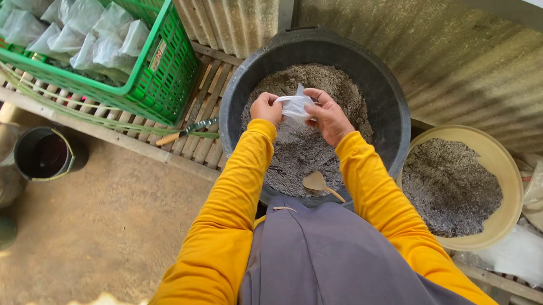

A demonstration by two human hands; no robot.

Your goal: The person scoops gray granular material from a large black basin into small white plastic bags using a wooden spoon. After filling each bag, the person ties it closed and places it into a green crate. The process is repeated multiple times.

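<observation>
One small clear plastic bag is gripped by both hands, left hand and right hand, above one black tub of grey soil and one spoon. One yellow basin holds soil; one green crate holds many filled bags.

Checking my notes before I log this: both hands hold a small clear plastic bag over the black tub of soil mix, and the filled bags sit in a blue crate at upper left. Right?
Not quite: the crate is green, not blue, as the head view shows. The rest stands: the left hand and right hand hold a small clear plastic bag over the black tub of grey soil mix, and the filled bags sit in that crate at upper left.
</observation>
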